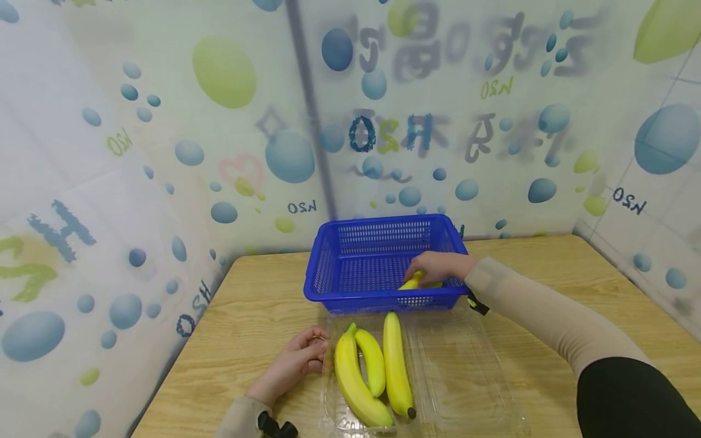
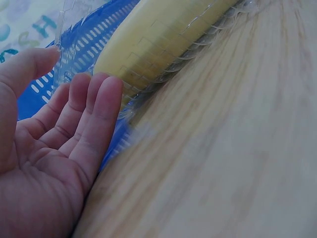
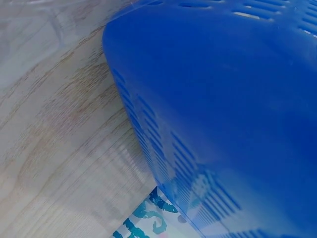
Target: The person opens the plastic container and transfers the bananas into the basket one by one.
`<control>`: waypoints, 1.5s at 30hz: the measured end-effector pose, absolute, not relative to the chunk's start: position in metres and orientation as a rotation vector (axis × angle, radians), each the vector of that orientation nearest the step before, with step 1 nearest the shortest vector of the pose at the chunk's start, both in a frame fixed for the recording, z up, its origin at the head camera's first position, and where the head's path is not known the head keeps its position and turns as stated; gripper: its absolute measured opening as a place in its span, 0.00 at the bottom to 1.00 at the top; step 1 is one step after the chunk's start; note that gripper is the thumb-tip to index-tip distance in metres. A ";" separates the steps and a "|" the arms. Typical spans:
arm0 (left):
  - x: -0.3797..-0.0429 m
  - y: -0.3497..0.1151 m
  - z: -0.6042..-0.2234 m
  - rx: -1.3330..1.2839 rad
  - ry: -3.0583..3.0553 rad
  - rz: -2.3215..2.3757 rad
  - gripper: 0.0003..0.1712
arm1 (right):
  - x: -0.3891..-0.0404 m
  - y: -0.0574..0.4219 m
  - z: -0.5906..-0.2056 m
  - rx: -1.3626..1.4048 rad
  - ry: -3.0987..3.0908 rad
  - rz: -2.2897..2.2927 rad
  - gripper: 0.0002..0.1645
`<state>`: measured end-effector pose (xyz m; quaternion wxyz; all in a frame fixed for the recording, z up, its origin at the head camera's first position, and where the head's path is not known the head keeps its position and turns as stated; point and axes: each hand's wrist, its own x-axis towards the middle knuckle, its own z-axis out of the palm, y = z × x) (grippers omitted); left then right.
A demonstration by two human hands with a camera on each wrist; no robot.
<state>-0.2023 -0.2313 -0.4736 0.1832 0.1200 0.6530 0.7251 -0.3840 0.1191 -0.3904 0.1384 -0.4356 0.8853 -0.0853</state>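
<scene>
A clear plastic clamshell box (image 1: 454,377) lies unfolded on the table, with three yellow bananas (image 1: 350,377) in its left half. At that half's left edge is my left hand (image 1: 296,365), its fingers loosely bent and touching the plastic side. In the left wrist view the thumb lies by the clear rim, near a banana (image 2: 148,39) seen through the ridged wall. Inside the blue basket (image 1: 378,298) my right hand (image 1: 435,266) reaches over the near right wall and grips a yellow banana (image 1: 412,282). The right wrist view shows only the basket's outside, not the hand.
The basket stands behind the clamshell box, close to the patterned back wall covering (image 1: 290,207). Bare wooden tabletop (image 1: 246,304) shows to the left and right of them. Black bands (image 1: 477,303) sit at the wrists.
</scene>
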 end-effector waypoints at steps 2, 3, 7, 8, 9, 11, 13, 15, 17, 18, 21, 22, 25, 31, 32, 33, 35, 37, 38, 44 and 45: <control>-0.203 -0.231 -0.474 0.336 1.846 2.043 0.09 | -0.384 0.120 -0.391 -1.229 2.559 -0.255 0.17; -0.203 -0.231 -0.474 0.334 1.847 2.042 0.10 | -0.384 0.121 -0.392 -1.217 2.557 -0.252 0.17; -0.203 -0.230 -0.474 0.333 1.846 2.041 0.10 | -0.384 0.122 -0.392 -1.205 2.538 -0.229 0.17; -0.203 -0.229 -0.474 0.334 1.847 2.040 0.10 | -0.383 0.123 -0.392 -1.208 2.534 -0.219 0.17; -0.203 -0.229 -0.474 0.335 1.847 2.040 0.10 | -0.384 0.123 -0.392 -1.210 2.530 -0.209 0.17; -0.203 -0.229 -0.474 0.337 1.847 2.040 0.10 | -0.383 0.123 -0.393 -1.212 2.526 -0.201 0.16; -0.203 -0.228 -0.474 0.337 1.847 2.040 0.10 | -0.383 0.125 -0.393 -1.197 2.527 -0.206 0.17; -0.203 -0.228 -0.474 0.336 1.844 2.040 0.10 | -0.383 0.126 -0.394 -1.174 2.533 -0.219 0.17; -0.202 -0.228 -0.474 0.337 1.844 2.040 0.11 | -0.382 0.128 -0.394 -1.154 2.541 -0.243 0.17; -0.202 -0.228 -0.474 0.338 1.844 2.040 0.11 | -0.381 0.128 -0.394 -1.142 2.548 -0.257 0.17; -0.202 -0.227 -0.474 0.335 1.844 2.039 0.11 | -0.378 0.130 -0.390 -1.137 2.561 -0.301 0.18; -0.201 -0.227 -0.474 0.336 1.845 2.039 0.11 | -0.377 0.131 -0.389 -1.146 2.566 -0.314 0.18; -0.201 -0.228 -0.475 0.332 1.849 2.041 0.10 | -0.374 0.132 -0.381 -1.190 2.579 -0.344 0.18; -0.200 -0.230 -0.477 0.330 1.852 2.039 0.09 | -0.365 0.132 -0.358 -1.296 2.592 -0.406 0.20; -0.200 -0.230 -0.477 0.330 1.850 2.040 0.09 | -0.363 0.132 -0.354 -1.313 2.594 -0.407 0.20; -0.200 -0.230 -0.477 0.328 1.847 2.043 0.10 | -0.360 0.131 -0.350 -1.329 2.597 -0.405 0.21; -0.200 -0.231 -0.477 0.327 1.838 2.052 0.10 | -0.356 0.129 -0.343 -1.372 2.600 -0.402 0.21; -0.200 -0.231 -0.477 0.334 1.830 2.061 0.10 | -0.352 0.126 -0.337 -1.395 2.597 -0.409 0.22; -0.201 -0.231 -0.477 0.340 1.827 2.064 0.10 | -0.349 0.124 -0.335 -1.416 2.594 -0.407 0.23; -0.203 -0.230 -0.474 0.341 1.835 2.054 0.10 | -0.329 0.108 -0.325 -1.512 2.568 -0.382 0.23; -0.203 -0.230 -0.474 0.337 1.835 2.053 0.10 | -0.325 0.106 -0.324 -1.531 2.563 -0.378 0.23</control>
